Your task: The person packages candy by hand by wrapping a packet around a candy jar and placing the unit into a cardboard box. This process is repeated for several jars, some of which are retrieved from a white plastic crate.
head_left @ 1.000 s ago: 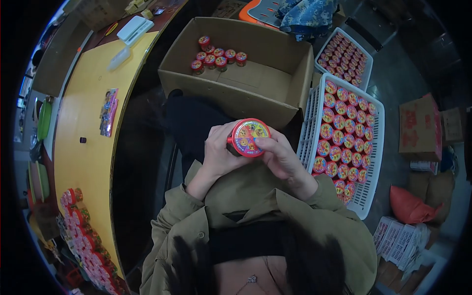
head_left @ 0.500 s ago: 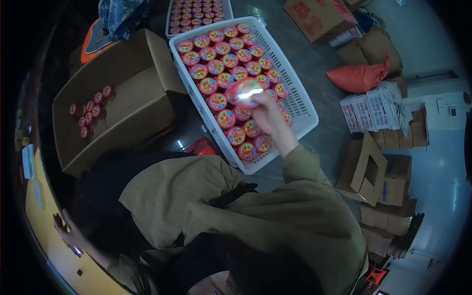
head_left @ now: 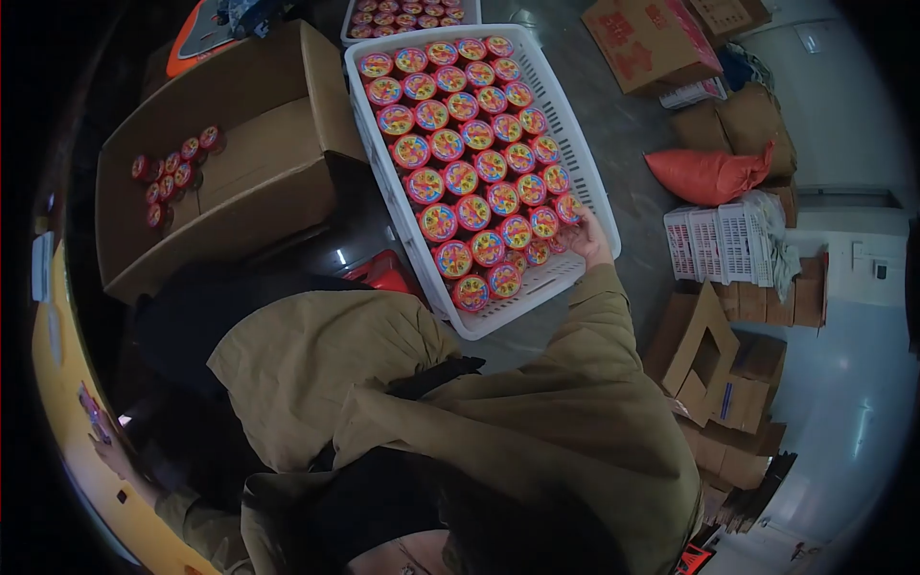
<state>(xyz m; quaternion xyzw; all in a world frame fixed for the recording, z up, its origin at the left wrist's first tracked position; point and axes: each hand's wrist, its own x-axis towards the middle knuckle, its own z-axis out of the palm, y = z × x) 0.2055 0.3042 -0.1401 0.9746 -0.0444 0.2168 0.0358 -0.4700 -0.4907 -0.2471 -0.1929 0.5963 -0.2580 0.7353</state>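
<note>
At the right side of the white crate [head_left: 596, 182], my right hand [head_left: 590, 240] has its fingers closed on a red jar [head_left: 568, 208] with a colourful round lid. Rows of similar jars [head_left: 491, 165] fill most of the crate, lids up, with a few sitting lower near its front edge. Far to the left, my left hand [head_left: 113, 458] rests at the yellow surface [head_left: 72, 383], fingers stretched out beside a small colourful item [head_left: 93, 407] too unclear to name.
Left of the crate stands an open cardboard box [head_left: 259, 177] with several red jars [head_left: 177, 172] inside. A second crate [head_left: 412, 17] is behind. Cartons [head_left: 652, 43], a red sack [head_left: 709, 174] and stacked white baskets [head_left: 719, 244] line the right. A red object [head_left: 388, 273] lies near my legs.
My right hand has moved from above the crate's middle, where it held a jar, to the crate's right side. My left hand has shifted slightly left. The view has shifted somewhat.
</note>
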